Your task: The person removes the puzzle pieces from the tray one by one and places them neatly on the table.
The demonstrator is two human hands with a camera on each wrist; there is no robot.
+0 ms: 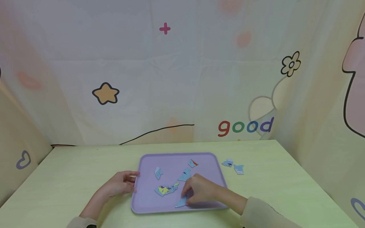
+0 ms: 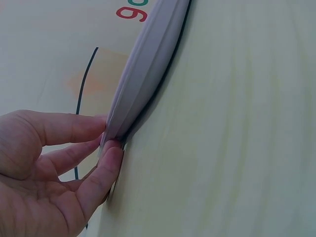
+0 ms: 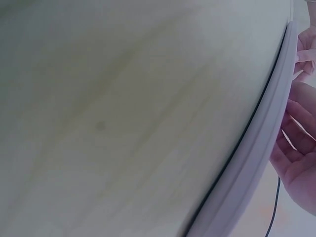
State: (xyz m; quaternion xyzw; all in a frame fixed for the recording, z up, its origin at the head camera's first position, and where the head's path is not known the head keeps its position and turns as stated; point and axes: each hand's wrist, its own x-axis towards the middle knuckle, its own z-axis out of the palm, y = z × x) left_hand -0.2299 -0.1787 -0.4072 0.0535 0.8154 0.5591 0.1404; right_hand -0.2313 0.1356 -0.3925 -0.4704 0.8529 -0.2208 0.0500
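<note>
A pale purple tray (image 1: pixel 176 155) lies on the table and carries several light blue puzzle pieces. My right hand (image 1: pixel 202 190) pinches a plain blue puzzle piece (image 1: pixel 181 202) low over the tray's near side; the right wrist view shows that hand (image 3: pixel 301 148) beyond the rim, the piece hidden. A larger piece with yellow and purple print (image 1: pixel 166 189) lies left of it. Farther back are a blue piece (image 1: pixel 185 174), a red-marked piece (image 1: pixel 193 163) and a small piece (image 1: pixel 158 173) at left. My left hand (image 1: pixel 121 183) holds the tray's left rim, thumb and fingertips at the edge (image 2: pixel 143 74).
Two more puzzle pieces, one with a dark mark (image 1: pixel 228 163) and one blue and white (image 1: pixel 239 169), lie on the table (image 1: pixel 265 183) right of the tray. A printed cloth (image 1: pixel 182 79) hangs behind and along both sides.
</note>
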